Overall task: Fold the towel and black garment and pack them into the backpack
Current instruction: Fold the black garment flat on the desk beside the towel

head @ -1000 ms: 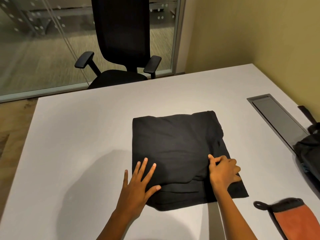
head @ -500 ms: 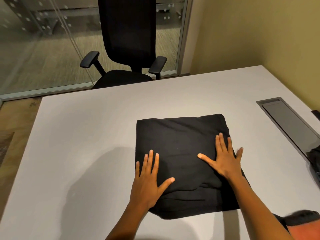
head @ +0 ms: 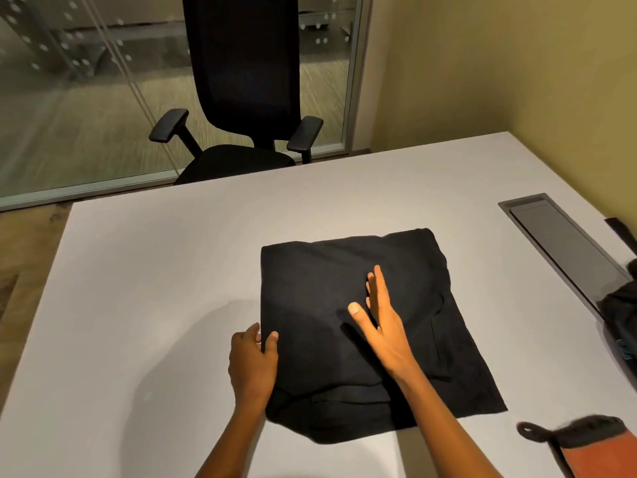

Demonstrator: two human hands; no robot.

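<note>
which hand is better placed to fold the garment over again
Left, probably. The left hand already pinches the garment's left edge, so it can lift that side over. The right hand stands on edge with straight fingers along the middle, suited to mark the crease.

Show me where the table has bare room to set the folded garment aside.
Bare table runs wide to the left of the black garment, and between it and the chair. The right is crowded: cable hatch, backpack, orange towel. Left hand pinches the garment's left edge; right hand is edge-on over its middle.
</note>
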